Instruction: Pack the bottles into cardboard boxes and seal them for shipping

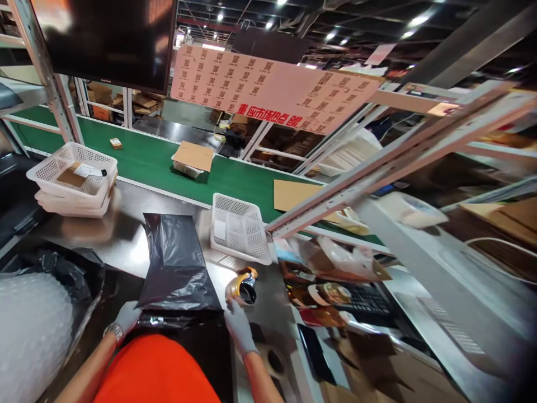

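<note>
Pinching near corners of flat black plastic mailer bag (pixel 176 263) with fingers of grey-gloved left hand (pixel 127 317) and right hand (pixel 240 327); extending forward over shiny steel table (pixel 130 212), long axis pointing away, equally near both.

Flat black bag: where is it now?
Head view: the bag lies left of centre over the metal table, its near edge between the left hand and right hand.
</note>
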### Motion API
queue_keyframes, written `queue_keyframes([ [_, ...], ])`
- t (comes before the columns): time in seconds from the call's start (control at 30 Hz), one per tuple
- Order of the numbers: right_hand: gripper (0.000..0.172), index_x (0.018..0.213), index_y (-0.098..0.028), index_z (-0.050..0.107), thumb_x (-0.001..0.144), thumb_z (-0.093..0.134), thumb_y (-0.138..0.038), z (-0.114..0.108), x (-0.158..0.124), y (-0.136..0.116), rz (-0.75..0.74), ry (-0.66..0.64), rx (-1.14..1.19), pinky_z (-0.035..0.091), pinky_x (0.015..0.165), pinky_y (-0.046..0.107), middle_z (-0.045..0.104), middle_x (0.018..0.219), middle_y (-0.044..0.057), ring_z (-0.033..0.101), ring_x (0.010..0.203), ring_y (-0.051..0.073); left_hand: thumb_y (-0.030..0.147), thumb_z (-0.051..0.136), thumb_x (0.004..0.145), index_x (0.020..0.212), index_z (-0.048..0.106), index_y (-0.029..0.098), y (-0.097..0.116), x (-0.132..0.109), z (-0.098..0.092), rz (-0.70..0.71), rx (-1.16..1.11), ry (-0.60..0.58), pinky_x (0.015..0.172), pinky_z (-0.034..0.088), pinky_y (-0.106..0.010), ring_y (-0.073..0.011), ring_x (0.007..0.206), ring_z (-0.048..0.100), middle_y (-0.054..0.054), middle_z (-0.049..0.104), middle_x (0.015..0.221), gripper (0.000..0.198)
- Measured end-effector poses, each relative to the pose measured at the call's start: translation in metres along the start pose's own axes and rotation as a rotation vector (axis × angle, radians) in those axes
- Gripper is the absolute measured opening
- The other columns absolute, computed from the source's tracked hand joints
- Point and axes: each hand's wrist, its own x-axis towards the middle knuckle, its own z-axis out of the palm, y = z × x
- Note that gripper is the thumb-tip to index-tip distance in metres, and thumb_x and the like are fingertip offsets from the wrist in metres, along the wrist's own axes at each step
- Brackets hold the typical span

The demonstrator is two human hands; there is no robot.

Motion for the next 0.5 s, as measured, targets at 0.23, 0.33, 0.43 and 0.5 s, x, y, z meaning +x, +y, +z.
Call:
queue_keyframes([
  [0.23, 0.071, 0.151, -0.023, 0.071, 0.083, 0.055, -0.015, 0.076, -0.021, -0.096, -0.741, -0.357, 0.038, 0.039, 0.138, 0.054, 0.062, 0.169, 0.013, 0.053, 0.161, 0.028, 0.072, 0.066, 0.077, 0.064, 0.046, 0.027, -0.014, -0.003, -0.009, 0.01, -0.134, -0.054, 0.073, 0.05, -0.034, -0.0191, 0.069, 0.054, 0.005, 0.045, 0.064, 0.051],
  [0.33, 0.055, 0.132, -0.02, 0.082, 0.083, 0.057, -0.02, 0.079, -0.01, -0.088, -0.468, -0.414, -0.014, 0.051, 0.129, 0.051, 0.076, 0.151, 0.015, 0.07, 0.144, 0.029, 0.076, 0.067, 0.078, 0.063, 0.042, 0.027, -0.014, -0.003, -0.01, 0.012, -0.199, -0.087, 0.073, 0.052, -0.033, -0.0175, 0.068, 0.053, 0.005, 0.045, 0.064, 0.057],
  [0.43, 0.043, 0.113, -0.019, 0.087, 0.082, 0.057, -0.023, 0.046, 0.003, -0.059, -0.224, -0.316, -0.054, 0.06, 0.118, 0.05, 0.086, 0.127, 0.014, 0.08, 0.124, 0.03, 0.071, 0.074, 0.077, 0.055, 0.04, 0.026, -0.012, 0.001, -0.011, 0.015, -0.214, -0.092, 0.068, 0.045, -0.031, -0.0155, 0.062, 0.045, 0.007, 0.035, 0.057, 0.06],
  [0.5, 0.039, 0.105, -0.019, 0.088, 0.082, 0.057, -0.026, 0.021, 0.007, -0.045, -0.188, -0.269, -0.083, 0.063, 0.112, 0.049, 0.088, 0.117, 0.014, 0.082, 0.117, 0.031, 0.067, 0.079, 0.074, 0.05, 0.038, 0.027, -0.011, 0.003, -0.011, 0.007, -0.227, -0.1, 0.067, 0.042, -0.031, -0.0145, 0.06, 0.041, 0.008, 0.03, 0.055, 0.062],
])
